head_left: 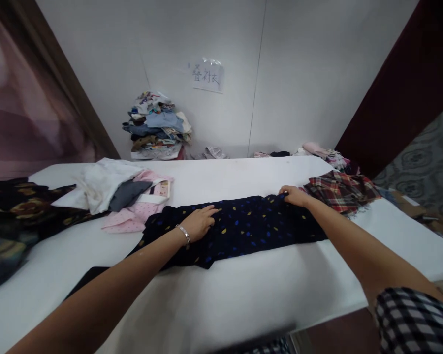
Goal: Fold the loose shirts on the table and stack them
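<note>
A dark navy shirt (243,226) with blue and yellow spots lies across the white table, laid in a long, narrow strip. My left hand (199,223), with a bracelet at the wrist, rests on its left part with the fingers stretched out. At the upper right edge of the cloth, my right hand (294,195) has its fingers closed on the fabric. A black piece of cloth (86,280) shows beside my left forearm; how it joins the shirt is hidden under the arm.
Left of the shirt lie a pink dotted garment (133,216), a white garment (99,182) and a dark flowered cloth (25,206). A red plaid garment (341,189) lies at the right. Behind the table (243,174) stands a tall clothes stack (158,128), below a paper sign (208,75).
</note>
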Demonstrator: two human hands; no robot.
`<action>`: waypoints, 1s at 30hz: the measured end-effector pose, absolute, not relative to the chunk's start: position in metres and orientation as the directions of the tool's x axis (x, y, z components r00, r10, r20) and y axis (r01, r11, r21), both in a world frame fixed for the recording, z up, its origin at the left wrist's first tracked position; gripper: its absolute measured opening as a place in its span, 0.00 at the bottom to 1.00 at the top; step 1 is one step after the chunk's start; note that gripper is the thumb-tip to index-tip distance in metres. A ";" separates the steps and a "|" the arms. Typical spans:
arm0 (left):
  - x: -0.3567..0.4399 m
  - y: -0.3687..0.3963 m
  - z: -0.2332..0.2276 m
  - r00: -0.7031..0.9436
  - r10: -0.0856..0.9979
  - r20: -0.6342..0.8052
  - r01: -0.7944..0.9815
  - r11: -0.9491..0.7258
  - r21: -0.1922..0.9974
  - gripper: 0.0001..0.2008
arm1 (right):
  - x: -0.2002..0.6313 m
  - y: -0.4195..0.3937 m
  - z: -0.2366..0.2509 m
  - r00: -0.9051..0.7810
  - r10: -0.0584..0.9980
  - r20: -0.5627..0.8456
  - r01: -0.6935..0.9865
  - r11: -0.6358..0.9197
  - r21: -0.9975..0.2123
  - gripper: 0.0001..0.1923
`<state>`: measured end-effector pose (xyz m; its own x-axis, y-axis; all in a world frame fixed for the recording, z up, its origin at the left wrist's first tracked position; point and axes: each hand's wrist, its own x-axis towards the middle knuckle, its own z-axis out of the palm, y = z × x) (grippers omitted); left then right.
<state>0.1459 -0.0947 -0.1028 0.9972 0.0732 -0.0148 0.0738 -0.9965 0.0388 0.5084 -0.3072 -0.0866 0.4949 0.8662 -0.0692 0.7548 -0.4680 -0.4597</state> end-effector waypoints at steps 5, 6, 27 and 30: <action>0.138 -0.091 -0.075 0.976 0.136 0.170 0.086 -0.958 0.274 0.06 | 0.511 -0.346 -0.098 0.396 0.918 -0.037 0.668 -0.315 -0.674 0.08; 0.134 -0.092 -0.065 0.961 0.177 0.214 0.094 -0.932 0.351 0.05 | 0.510 -0.350 -0.099 0.393 0.919 -0.042 0.657 -0.312 -0.686 0.07; 0.094 -0.042 -0.072 0.669 0.743 -0.009 0.702 -0.628 0.336 0.19 | 0.517 -0.360 -0.116 0.750 0.661 0.006 0.299 -0.330 -0.895 0.12; 0.121 -0.057 -0.078 0.797 0.598 -0.089 0.590 -0.737 0.329 0.19 | 0.522 -0.362 -0.120 0.787 0.617 0.022 0.200 -0.220 -0.955 0.10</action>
